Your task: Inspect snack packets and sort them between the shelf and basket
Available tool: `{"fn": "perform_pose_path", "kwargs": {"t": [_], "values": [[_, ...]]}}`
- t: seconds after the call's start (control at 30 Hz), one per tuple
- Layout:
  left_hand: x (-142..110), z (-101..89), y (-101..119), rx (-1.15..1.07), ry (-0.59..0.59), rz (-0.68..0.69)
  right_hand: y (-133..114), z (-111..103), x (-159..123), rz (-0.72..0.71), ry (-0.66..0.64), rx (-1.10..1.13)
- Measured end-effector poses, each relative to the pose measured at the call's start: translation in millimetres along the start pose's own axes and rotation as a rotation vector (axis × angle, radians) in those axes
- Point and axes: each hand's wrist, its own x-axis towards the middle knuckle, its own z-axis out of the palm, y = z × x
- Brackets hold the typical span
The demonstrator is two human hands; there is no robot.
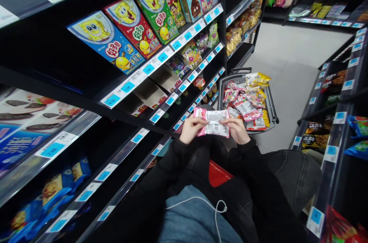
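Between my two hands is a small pink and white snack packet (216,115), its printed side turned up toward me. My left hand (192,128) pinches it near the left part, thumb on top. From the other side my right hand (237,129) grips its right part, with fingers over the printed face. Just beyond the packet stands a grey shopping basket (270,101), heaped with pink, white and yellow snack packets (245,105). The packet's underside is hidden.
Left of me rise shelves with price tags (148,69), boxed snacks (123,40) and small bagged sweets (191,55). A lower rack (330,158) with snack bags runs along the right. Grey floor (304,59) stretches ahead. Under me shows a red seat (217,174).
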Motion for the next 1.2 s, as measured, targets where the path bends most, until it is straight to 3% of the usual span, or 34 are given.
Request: {"fn": "perform_pose_path", "kwargs": {"t": [0.1,0.23,0.4,0.5,0.7,1.03,1.2], "values": [[-1.1,-2.4,1.0,0.022,0.0,0.022,2.1,5.9,0.0,-0.028,0.079,-0.036],[-0.1,0.9,3.3,0.099,0.099,0.022,9.9,11.1,1.3,-0.037,0.182,-0.09],[4.1,5.6,-2.3,-0.099,0.228,0.01,9.6,13.8,2.7,-0.009,0.217,0.042],[4.5,6.8,-5.8,-0.317,0.167,-0.07,6.3,16.6,2.4,0.036,0.167,0.177],[0.6,8.0,-1.2,-0.476,0.037,-0.22,2.5,20.9,-1.9,0.177,-0.054,0.294],[3.2,-2.9,11.1,-0.526,-0.086,-0.28,-3.9,15.5,-2.2,0.122,-0.021,0.235],[3.2,-12.6,19.1,-0.557,-0.165,-0.432,-2.7,8.4,-2.0,0.095,-0.042,0.139]]}}
